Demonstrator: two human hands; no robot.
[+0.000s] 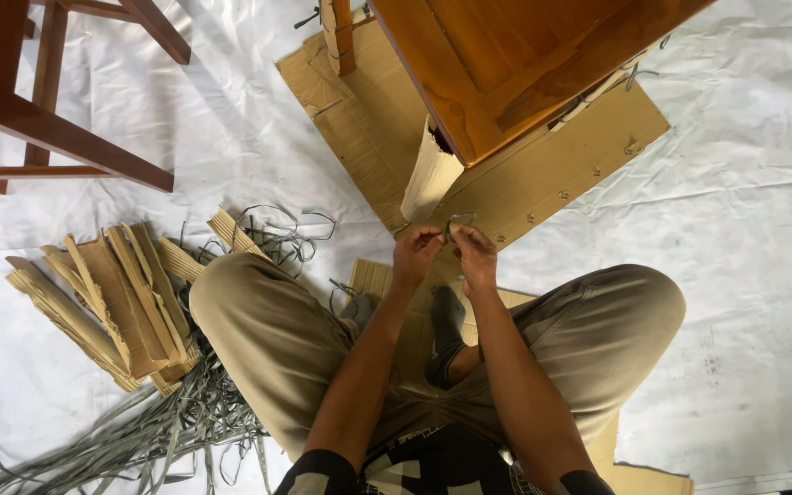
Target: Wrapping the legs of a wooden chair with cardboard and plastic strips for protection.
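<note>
While both hands, left hand (416, 249) and right hand (475, 253), pinch a small grey strip piece (458, 220) just below the cardboard-wrapped furniture leg (430, 174), it could slip into the strap pile (176, 422) or nick fingers.

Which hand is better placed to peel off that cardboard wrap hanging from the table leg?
Left, probably. The left hand sits just below the cardboard wrap, nearer than the right hand. Both hands pinch a small grey strip, so either must release first.
</note>
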